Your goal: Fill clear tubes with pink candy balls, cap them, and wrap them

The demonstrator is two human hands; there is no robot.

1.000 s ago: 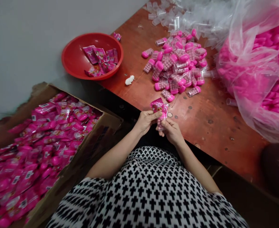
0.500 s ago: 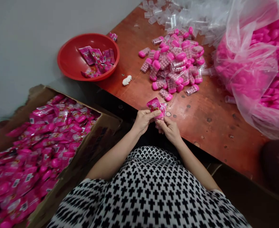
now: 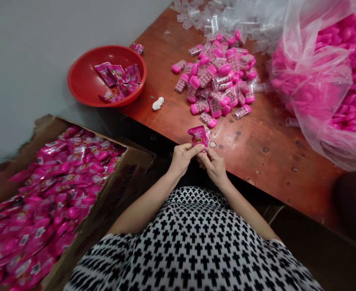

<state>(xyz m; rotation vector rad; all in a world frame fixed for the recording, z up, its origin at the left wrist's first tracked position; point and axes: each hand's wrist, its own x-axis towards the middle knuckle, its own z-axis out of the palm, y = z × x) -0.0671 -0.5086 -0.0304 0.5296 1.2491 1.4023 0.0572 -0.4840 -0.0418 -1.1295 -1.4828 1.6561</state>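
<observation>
At the near edge of the table, my left hand (image 3: pixel 182 159) pinches a small printed pink packet (image 3: pixel 200 135) between thumb and fingers. Close beside it, my right hand (image 3: pixel 212 163) has its fingers closed at the packet's lower edge. Something pale pink shows between the fingertips, but the hands hide most of it. Just beyond the packet lies a heap of clear tubes with pink caps (image 3: pixel 214 72), filled with small pink balls.
On the left stand a red bowl (image 3: pixel 75 91) with several pink packets and a cardboard box (image 3: pixel 129 161) full of filled packets. A white lump (image 3: pixel 157 104) lies on the wooden table (image 3: pixel 265 161). Behind are clear tubes (image 3: pixel 235 20); a plastic bag (image 3: pixel 305 81) holds pink caps.
The view has shifted slightly. Both hands stay together, and the packet's printed face now stands straighter above my left thumb, with less pink showing beneath it.
</observation>
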